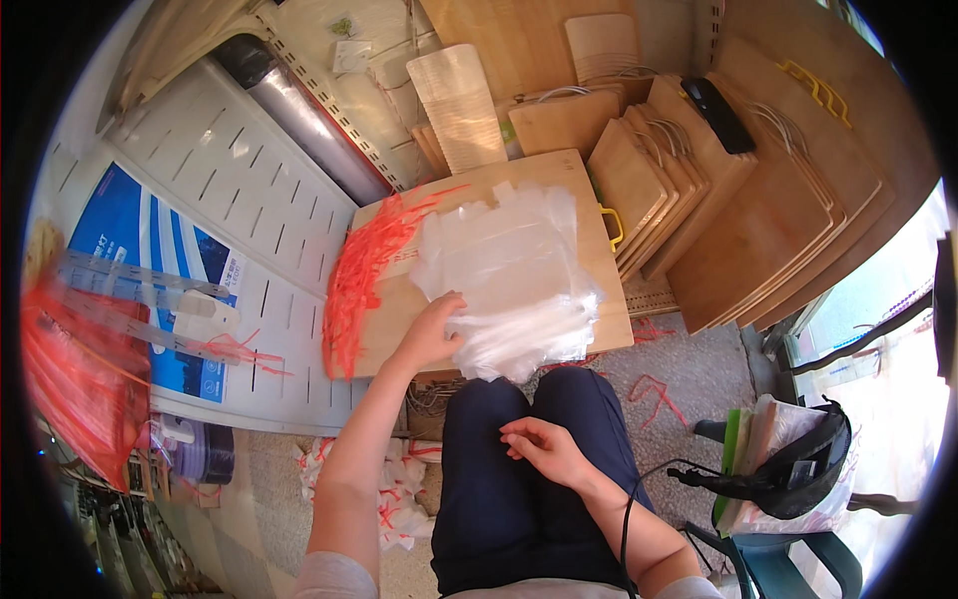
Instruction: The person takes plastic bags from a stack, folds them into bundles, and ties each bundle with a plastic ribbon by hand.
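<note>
A loose stack of thin, clear white plastic bags (499, 250) lies on a wooden board (394, 290) in front of my knees. At the stack's near left edge, my left hand (436, 329) rests against the plastic, thumb and fingers apart. My right hand (544, 449) hovers over my lap with its fingers loosely curled together and nothing visible in them. A bundle of red plastic strips (359, 270) runs along the board's left side, next to the stack.
Wooden cutting boards (738, 230) stand in rows at the back right. On the left is a white slotted panel (289, 200) with a blue poster (130, 240); red bags (85, 379) hang beside it. A black bag (798, 469) sits on a green chair (788, 559) at right.
</note>
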### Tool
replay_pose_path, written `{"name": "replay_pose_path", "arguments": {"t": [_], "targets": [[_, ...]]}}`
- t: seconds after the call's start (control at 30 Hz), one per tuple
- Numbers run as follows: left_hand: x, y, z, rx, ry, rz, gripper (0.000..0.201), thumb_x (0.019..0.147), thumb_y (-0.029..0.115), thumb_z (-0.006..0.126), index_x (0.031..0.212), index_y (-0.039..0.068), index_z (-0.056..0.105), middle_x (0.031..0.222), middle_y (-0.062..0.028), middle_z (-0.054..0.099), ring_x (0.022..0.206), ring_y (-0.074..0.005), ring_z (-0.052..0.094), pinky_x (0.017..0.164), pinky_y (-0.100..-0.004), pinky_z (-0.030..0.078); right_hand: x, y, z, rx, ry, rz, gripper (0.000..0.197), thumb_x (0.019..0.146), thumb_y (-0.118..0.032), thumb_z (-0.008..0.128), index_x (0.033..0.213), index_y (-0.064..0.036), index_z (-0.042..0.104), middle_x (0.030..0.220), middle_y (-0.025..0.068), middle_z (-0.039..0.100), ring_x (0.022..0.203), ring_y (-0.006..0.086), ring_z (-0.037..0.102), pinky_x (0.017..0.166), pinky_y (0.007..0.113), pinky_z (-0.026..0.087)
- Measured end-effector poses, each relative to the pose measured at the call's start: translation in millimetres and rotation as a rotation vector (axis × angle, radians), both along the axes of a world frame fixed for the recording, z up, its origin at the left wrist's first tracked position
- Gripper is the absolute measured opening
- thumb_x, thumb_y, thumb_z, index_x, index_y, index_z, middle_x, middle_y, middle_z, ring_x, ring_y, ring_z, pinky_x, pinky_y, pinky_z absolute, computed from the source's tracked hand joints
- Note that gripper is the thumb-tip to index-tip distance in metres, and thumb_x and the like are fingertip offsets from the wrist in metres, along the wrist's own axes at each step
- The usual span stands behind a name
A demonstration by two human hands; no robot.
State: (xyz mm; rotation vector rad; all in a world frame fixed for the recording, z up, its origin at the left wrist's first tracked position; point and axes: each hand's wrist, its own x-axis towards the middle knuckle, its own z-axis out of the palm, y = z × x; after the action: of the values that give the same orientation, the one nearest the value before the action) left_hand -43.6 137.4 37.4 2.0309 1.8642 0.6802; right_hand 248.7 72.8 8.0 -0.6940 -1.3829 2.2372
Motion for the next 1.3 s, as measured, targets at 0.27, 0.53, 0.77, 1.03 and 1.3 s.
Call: {"name": "replay_pose_path", "arguments": {"t": [0.27, 0.53, 0.77, 1.03, 1.3], "targets": [[-13.3, 5.3, 1.6, 0.033, 0.343, -0.12, 0.041, 0.071, -0.001, 0.059, 0.111, 0.004, 0.054, 0.124, -0.0168, 0.054, 0.119, -0.0336, 0.05, 0.099, -0.0386, 0.043, -3.7, -1.8, -0.7, 0.013, 0.001, -0.001, 0.02, 0.095, -0.008, 0.055, 0.112, 0.0014, 0.06, 0.095, 0.0045, 0.065, 0.084, 0.0094, 0.062, 0.075, 0.024, 0.051], [-10.1, 10.5, 3.8, 0.066, 0.369, -0.144, 0.026, 0.071, 0.005, 0.063, 0.097, 0.006, 0.058, 0.098, -0.0104, 0.06, 0.096, -0.0294, 0.058, 0.08, -0.0399, 0.048, -2.7, -2.1, -0.4, 0.021, -0.009, -0.004, 0.02, 0.095, -0.009, 0.055, 0.112, 0.0011, 0.06, 0.094, 0.0039, 0.064, 0.084, 0.0091, 0.061, 0.075, 0.024, 0.051], [0.3, 10.0, 24.4, 0.261, 0.618, -0.137, 0.019, 0.071, 0.007, 0.062, 0.091, 0.006, 0.062, 0.08, -0.007, 0.061, 0.08, -0.0263, 0.06, 0.07, -0.0412, 0.047, -6.9, 1.0, 2.3, -0.04, 0.064, -0.04, 0.028, 0.095, -0.011, 0.056, 0.12, 0.0009, 0.054, 0.103, 0.0066, 0.062, 0.09, 0.0114, 0.06, 0.078, 0.026, 0.051], [103.8, -57.7, 84.3, 0.209, 0.577, -0.419, 0.032, 0.073, 0.008, 0.059, 0.104, 0.002, 0.058, 0.071, -0.006, 0.055, 0.069, -0.0226, 0.058, 0.06, -0.0353, 0.047, -13.6, 23.2, 40.3, -0.278, 0.223, -0.3, 0.065, 0.096, -0.04, 0.053, 0.139, 0.001, 0.026, 0.136, 0.0191, 0.039, 0.122, 0.0276, 0.048, 0.095, 0.041, 0.047], [139.9, -101.6, 106.5, -0.079, 0.236, -0.471, 0.051, 0.075, 0.02, 0.073, 0.119, 0.005, 0.055, 0.095, -0.0098, 0.061, 0.092, -0.0259, 0.06, 0.077, -0.0358, 0.049, 7.5, 14.3, 26.2, 0.323, -0.193, -0.535, 0.017, 0.088, -0.011, 0.056, 0.094, 0.0053, 0.059, 0.09, 0.0212, 0.066, 0.083, 0.0362, 0.066, 0.071, 0.04, 0.05]]}}
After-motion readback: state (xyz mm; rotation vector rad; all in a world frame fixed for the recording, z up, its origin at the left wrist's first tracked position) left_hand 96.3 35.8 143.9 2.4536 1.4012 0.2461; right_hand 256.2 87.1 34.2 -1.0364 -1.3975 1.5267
